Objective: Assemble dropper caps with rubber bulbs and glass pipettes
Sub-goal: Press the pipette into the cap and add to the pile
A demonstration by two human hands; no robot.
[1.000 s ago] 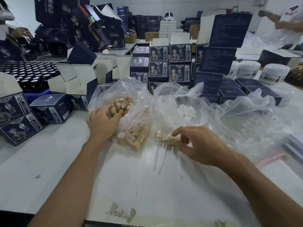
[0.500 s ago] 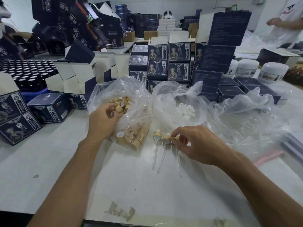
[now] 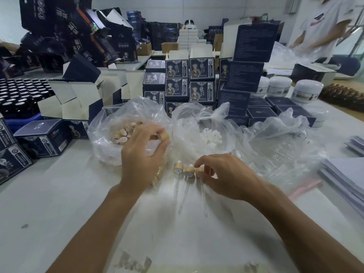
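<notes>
Bulbs [image 3: 211, 134] sit in the bag just behind the three droppers [image 3: 189, 171], nearer your right hand [image 3: 222, 175], which pinches the third dropper's cap, while your left hand [image 3: 143, 154] pinches one cap [image 3: 164, 136].

3 finished droppers [image 3: 186, 181] lie side by side on tabletop, wood-tone caps far end, glass pipettes pointing toward viewer; right hand [image 3: 222, 175] pinches rightmost cap. Left hand [image 3: 142, 154] holds 1 loose wooden cap [image 3: 164, 136] above clear bag of caps [image 3: 110, 134]. White rubber bulbs [image 3: 210, 135] in next bag.
</notes>
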